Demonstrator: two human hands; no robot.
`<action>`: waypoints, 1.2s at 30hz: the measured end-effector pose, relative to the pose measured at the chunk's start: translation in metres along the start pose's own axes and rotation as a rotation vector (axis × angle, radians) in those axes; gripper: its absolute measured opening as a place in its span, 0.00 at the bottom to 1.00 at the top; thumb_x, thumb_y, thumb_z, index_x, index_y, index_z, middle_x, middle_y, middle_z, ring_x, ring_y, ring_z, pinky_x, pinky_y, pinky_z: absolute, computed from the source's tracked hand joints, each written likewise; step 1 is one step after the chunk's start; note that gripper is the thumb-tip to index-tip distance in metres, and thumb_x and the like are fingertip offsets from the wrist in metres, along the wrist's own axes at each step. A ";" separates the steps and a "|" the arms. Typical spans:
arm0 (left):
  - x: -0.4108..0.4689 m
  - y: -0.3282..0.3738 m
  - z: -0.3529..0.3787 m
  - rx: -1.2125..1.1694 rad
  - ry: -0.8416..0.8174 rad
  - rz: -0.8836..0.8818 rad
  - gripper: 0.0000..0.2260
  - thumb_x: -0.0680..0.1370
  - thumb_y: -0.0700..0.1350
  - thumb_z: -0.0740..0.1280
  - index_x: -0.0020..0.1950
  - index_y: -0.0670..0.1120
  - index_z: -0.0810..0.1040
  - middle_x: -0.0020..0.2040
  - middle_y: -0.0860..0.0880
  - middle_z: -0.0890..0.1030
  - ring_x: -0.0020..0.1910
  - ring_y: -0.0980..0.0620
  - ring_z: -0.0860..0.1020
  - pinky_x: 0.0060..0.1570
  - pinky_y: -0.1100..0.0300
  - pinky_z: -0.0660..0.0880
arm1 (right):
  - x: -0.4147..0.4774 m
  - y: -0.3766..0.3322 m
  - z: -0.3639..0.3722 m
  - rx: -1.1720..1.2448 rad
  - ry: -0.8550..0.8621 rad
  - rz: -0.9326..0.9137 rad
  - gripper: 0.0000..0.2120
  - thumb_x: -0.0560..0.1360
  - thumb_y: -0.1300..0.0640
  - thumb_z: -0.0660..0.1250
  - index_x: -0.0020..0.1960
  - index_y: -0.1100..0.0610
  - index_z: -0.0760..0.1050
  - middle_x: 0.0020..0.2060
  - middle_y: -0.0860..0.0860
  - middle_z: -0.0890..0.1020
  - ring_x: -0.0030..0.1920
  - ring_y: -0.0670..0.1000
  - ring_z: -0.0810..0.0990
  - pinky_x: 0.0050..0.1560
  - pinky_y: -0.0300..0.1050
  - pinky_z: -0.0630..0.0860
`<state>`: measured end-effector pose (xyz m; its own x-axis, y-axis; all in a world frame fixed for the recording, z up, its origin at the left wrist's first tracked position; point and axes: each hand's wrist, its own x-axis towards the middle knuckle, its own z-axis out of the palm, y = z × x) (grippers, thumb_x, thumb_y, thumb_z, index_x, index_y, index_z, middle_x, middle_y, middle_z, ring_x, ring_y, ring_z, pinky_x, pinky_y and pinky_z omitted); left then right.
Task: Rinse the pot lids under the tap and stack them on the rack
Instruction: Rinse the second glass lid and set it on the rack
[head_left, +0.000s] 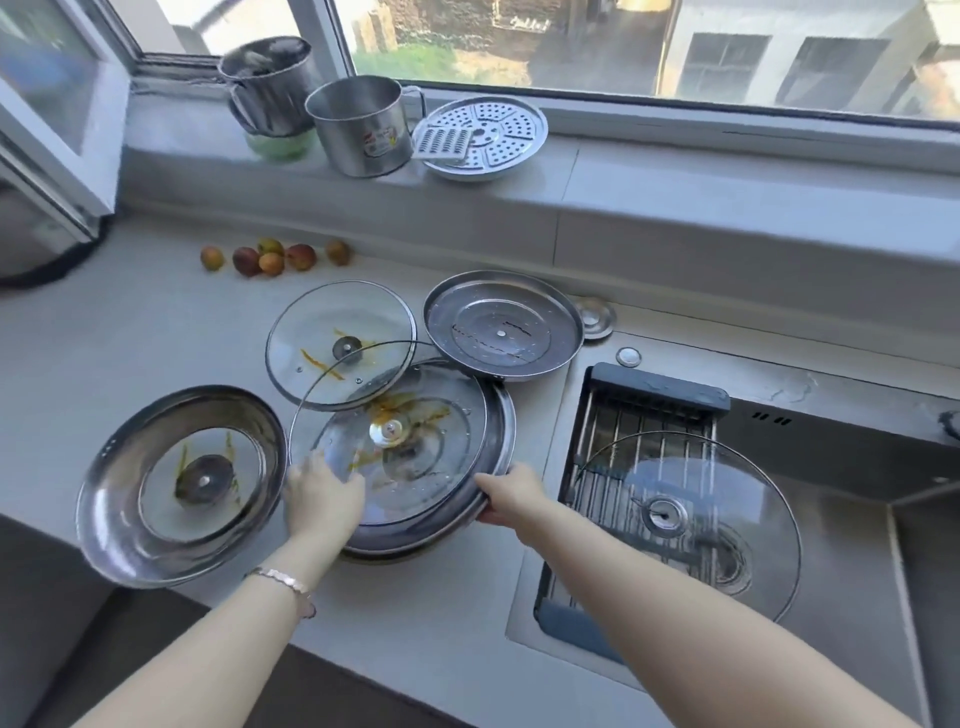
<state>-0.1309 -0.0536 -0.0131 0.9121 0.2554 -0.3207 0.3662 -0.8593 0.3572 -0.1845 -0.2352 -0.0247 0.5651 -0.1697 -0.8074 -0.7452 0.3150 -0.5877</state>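
Glass lid (389, 431), orange-smeared, lies inside-up on a large steel lid (426, 530), mid-counter (130, 338), just left of the sink (857, 545).

Other lids:
- Small steel lid (182, 483) near left, soiled.
- Second glass lid (332, 332) far centre, overlapping the stack's far edge.
- Flat steel lid (503, 325) far right of the stack.
- One clean glass lid (691, 519) on the rack (649, 410) over the sink.

Hands:
- Left hand (322, 499) is at the stack's near-left edge, fingers together and reaching onto the glass rim. Blurred, so cannot tell whether they hook under it.
- Right hand (511, 493) is at the near-right edge, fingers curled under the large steel lid's rim, thumb on top.

Judgement on handling:
- The glass is rigid and brittle, fairly heavy for its size, and probably slick with residue. The steel under it is stiff and lighter than it looks, and it rings and slides on stone.
- The glass could skate off if the stack is tilted.
- Best hold is at opposite rim points with both hands, lifted level, or the glass taken alone by its metal band.
- The knobs face down and are out of reach.
- The tap is not clearly in view.
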 end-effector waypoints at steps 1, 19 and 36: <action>0.008 -0.003 0.004 -0.086 -0.008 -0.133 0.24 0.76 0.43 0.63 0.69 0.35 0.64 0.68 0.34 0.66 0.66 0.35 0.66 0.62 0.48 0.66 | -0.003 -0.001 -0.002 0.022 -0.019 -0.003 0.04 0.76 0.67 0.61 0.47 0.62 0.74 0.44 0.60 0.78 0.40 0.55 0.80 0.28 0.40 0.80; -0.001 0.013 -0.025 -1.206 0.096 -0.342 0.09 0.83 0.44 0.46 0.60 0.44 0.60 0.53 0.34 0.74 0.42 0.39 0.77 0.26 0.55 0.76 | 0.001 0.013 -0.028 0.020 0.096 0.056 0.09 0.75 0.69 0.63 0.38 0.62 0.66 0.35 0.58 0.75 0.35 0.53 0.76 0.41 0.48 0.79; -0.080 0.095 -0.052 -1.315 0.090 0.022 0.12 0.83 0.44 0.53 0.39 0.45 0.64 0.30 0.40 0.80 0.24 0.49 0.81 0.21 0.56 0.76 | 0.004 0.030 -0.100 -0.335 0.132 -0.078 0.16 0.76 0.53 0.63 0.60 0.58 0.69 0.40 0.55 0.74 0.40 0.53 0.74 0.45 0.46 0.72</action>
<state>-0.1599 -0.1327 0.0921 0.9106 0.3188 -0.2630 0.2094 0.1926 0.9587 -0.2394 -0.3197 -0.0507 0.5903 -0.3074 -0.7463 -0.7888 -0.0233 -0.6142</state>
